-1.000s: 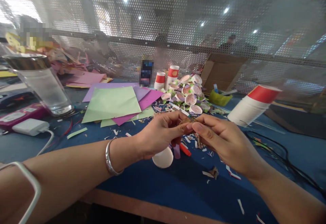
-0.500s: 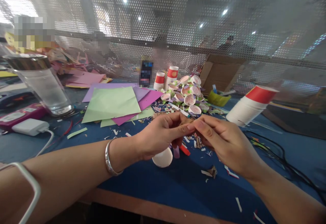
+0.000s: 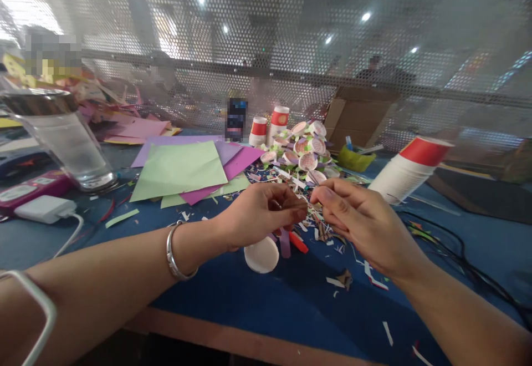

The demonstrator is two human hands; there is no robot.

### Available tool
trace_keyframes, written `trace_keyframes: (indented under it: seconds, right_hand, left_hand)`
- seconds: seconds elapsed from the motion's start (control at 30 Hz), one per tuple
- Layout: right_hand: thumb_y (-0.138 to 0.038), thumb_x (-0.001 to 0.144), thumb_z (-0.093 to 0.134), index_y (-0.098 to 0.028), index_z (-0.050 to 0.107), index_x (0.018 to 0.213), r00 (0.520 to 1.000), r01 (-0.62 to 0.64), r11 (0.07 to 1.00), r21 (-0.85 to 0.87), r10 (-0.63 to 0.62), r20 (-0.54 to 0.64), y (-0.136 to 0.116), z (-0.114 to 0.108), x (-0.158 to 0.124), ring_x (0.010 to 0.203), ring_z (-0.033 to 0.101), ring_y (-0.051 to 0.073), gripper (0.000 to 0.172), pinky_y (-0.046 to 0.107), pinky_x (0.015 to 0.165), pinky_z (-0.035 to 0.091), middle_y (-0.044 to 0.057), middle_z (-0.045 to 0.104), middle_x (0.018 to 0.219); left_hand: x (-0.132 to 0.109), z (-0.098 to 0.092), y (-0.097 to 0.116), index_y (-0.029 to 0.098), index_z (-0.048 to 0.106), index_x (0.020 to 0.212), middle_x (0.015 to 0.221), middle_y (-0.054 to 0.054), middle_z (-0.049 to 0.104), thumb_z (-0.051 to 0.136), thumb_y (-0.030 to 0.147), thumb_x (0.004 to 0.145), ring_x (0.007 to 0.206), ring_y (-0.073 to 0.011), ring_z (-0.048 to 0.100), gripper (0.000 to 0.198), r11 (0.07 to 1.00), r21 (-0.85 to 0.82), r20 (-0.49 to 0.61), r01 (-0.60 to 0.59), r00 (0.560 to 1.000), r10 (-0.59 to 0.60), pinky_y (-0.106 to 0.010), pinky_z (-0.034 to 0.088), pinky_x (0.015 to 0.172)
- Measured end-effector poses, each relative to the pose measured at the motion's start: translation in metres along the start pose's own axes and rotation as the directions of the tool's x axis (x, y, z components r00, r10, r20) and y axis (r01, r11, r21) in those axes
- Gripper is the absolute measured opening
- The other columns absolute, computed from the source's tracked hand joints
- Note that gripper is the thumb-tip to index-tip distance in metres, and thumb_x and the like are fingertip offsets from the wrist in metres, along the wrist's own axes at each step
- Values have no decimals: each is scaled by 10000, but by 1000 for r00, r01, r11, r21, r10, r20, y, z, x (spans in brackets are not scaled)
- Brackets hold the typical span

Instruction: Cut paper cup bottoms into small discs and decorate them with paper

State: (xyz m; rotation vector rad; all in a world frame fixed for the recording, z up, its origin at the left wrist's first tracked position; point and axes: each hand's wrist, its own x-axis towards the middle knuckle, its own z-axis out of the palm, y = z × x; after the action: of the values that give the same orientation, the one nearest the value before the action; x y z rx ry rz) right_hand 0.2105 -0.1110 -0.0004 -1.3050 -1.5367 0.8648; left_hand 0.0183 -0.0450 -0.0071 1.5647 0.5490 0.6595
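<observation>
My left hand (image 3: 266, 216) is closed in a pinch above the table, with what its fingertips hold too small and dark to make out. Just to its right, my right hand (image 3: 357, 216) is also pinched; a thin sliver seems to show at its fingertips, but I cannot name it. A narrow gap lies between the two hands. Below the left hand sits a round white cup base (image 3: 261, 256). Beside it are a purple paper strip (image 3: 285, 244) and a red-orange pen-like piece (image 3: 298, 242).
Paper scraps (image 3: 322, 230) litter the blue table (image 3: 266, 305). Behind are green paper (image 3: 178, 169), a heap of decorated cup bases (image 3: 307, 161) and a phone (image 3: 235, 119). Stacked paper cups (image 3: 411, 169) lean at right, near black cables (image 3: 461, 255). A water glass (image 3: 70, 144) stands left.
My fingertips, touching before, have come apart, leaving a small gap between the hands. The view has shifted slightly, and the things on the table look unmoved.
</observation>
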Motion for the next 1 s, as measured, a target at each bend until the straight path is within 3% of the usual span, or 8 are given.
trace_keyframes:
  seconds: [0.1, 0.2, 0.43, 0.6, 0.77, 0.87, 1.0]
  right_hand:
    - [-574, 903, 677, -196, 607, 895, 999, 27, 999, -33, -26, 27, -5, 4, 0, 502, 303, 70, 384, 232, 433, 227, -70, 416, 616]
    - [-524, 885, 714, -182, 607, 859, 998, 58, 996, -63, -57, 13, -7, 5, 1, 516, 343, 68, 359, 231, 435, 245, -51, 478, 660]
    - [-448, 912, 723, -207, 601, 933, 999, 10, 986, 166, -18, 44, -3, -1, 1, 471, 258, 51, 271, 224, 403, 171, -82, 404, 621]
    - [-428, 916, 725, -223, 600, 922, 999, 18, 976, 216, -29, 46, -6, -4, -3, 461, 256, 48, 240, 220, 401, 167, -84, 385, 619]
    - [-434, 908, 732, -209, 603, 872, 996, 6, 977, 211, -25, 87, -10, -1, -4, 465, 239, 45, 262, 221, 401, 171, -81, 377, 630]
    - [-489, 896, 727, -212, 603, 902, 998, -11, 988, 156, 1, 63, -6, 2, -2, 474, 273, 54, 304, 221, 413, 195, -78, 406, 630]
    - [-582, 860, 715, -208, 595, 875, 999, -35, 999, -4, 35, 19, 4, 2, 5, 473, 315, 74, 393, 236, 424, 238, -75, 428, 599]
  left_hand:
    - [0, -1, -1, 144, 594, 768, 632, 66, 509, 804, 344, 795, 582, -69, 501, 290, 1000, -2, 52, -21, 998, 21, -227, 427, 593]
    - [-1, -2, 1, 139, 591, 808, 657, 67, 546, 857, 318, 747, 599, -61, 520, 326, 995, -94, 30, -32, 999, 35, -214, 445, 604]
    - [-1, -10, 6, 99, 712, 833, 787, -37, 746, 834, 195, 778, 690, -92, 693, 164, 931, -359, 58, 63, 997, -45, -221, 534, 705]
    - [-1, -15, 10, 116, 760, 869, 816, -58, 794, 837, 235, 798, 759, -135, 767, 159, 879, -455, 141, 143, 986, -88, -216, 582, 739]
    - [-1, -14, 12, 117, 716, 807, 715, -35, 777, 812, 211, 821, 661, -109, 750, 135, 913, -398, 140, 85, 990, -32, -162, 564, 621]
    - [1, -17, 13, 116, 703, 854, 759, -33, 779, 742, 173, 874, 686, -109, 749, 72, 963, -268, 126, 41, 992, -7, -185, 572, 645]
    - [8, -34, 17, 104, 700, 925, 874, -64, 784, 710, 145, 880, 804, -118, 736, 62, 987, 68, -94, -147, 984, 153, -233, 566, 752]
